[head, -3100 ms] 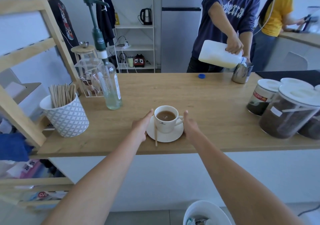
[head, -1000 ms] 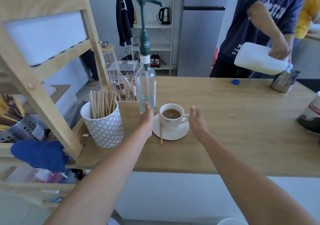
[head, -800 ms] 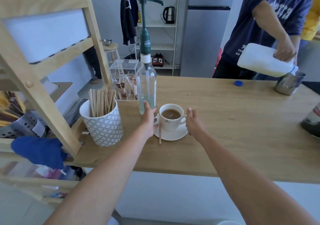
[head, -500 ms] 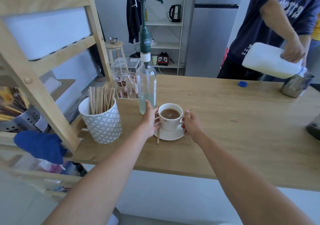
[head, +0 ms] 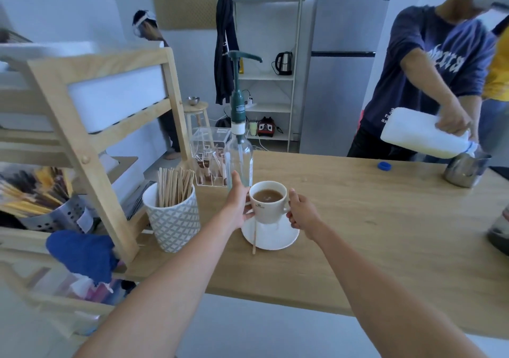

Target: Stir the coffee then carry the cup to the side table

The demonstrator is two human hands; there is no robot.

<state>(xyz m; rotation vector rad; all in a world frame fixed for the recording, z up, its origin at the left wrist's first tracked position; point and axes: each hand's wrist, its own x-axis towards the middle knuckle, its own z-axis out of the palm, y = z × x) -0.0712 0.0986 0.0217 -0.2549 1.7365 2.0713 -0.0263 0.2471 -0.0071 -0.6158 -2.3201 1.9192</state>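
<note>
The left hand and right hand clasp opposite sides of the cup, likely to steady the coffee, holding it upright, axis vertical, mouth upward, just above the saucer where the wooden stirrer rests on the counter.

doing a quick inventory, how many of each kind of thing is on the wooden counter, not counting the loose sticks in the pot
cup: 1
saucer: 1
wooden stirrer on the saucer: 1
patterned pot of sticks: 1
pump bottle: 1
clear box: 1
blue cap: 1
metal jug: 1
jar at the right edge, cut off: 1
Total: 9
</note>
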